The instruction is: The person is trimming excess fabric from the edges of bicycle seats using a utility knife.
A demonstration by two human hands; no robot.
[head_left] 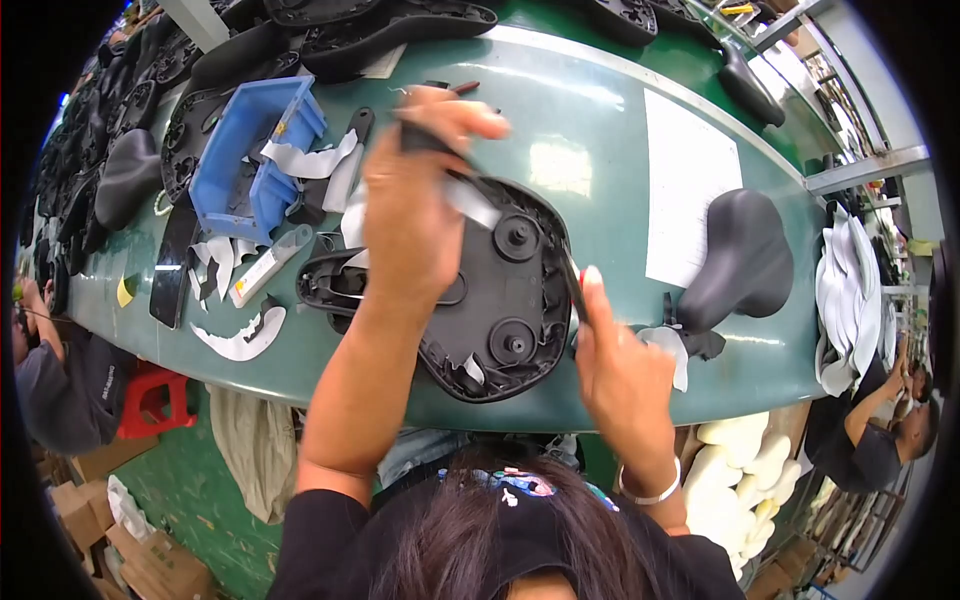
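Observation:
A black bicycle saddle [475, 330] lies underside up on the green table in front of me, its narrow nose to the left and its ribbed base showing two round mounts. My left hand [415, 200] is above it, smeared by motion, its fingers closed around a black piece with a pale, shiny end [470, 203]; its kind is too blurred to tell. At the saddle's right rim, my right hand [625, 370] grips a slim dark tool [575, 285] with a red part near my fingers. The tool's tip touches or nearly touches the rim.
Left of the saddle stand a blue bin [215, 190] and white scraps [240, 340]. A finished-looking black saddle [740, 260] and a paper sheet [690, 185] lie right. Many saddles [130, 180] crowd the far left. White covers [850, 300] hang right. Co-workers sit at both sides.

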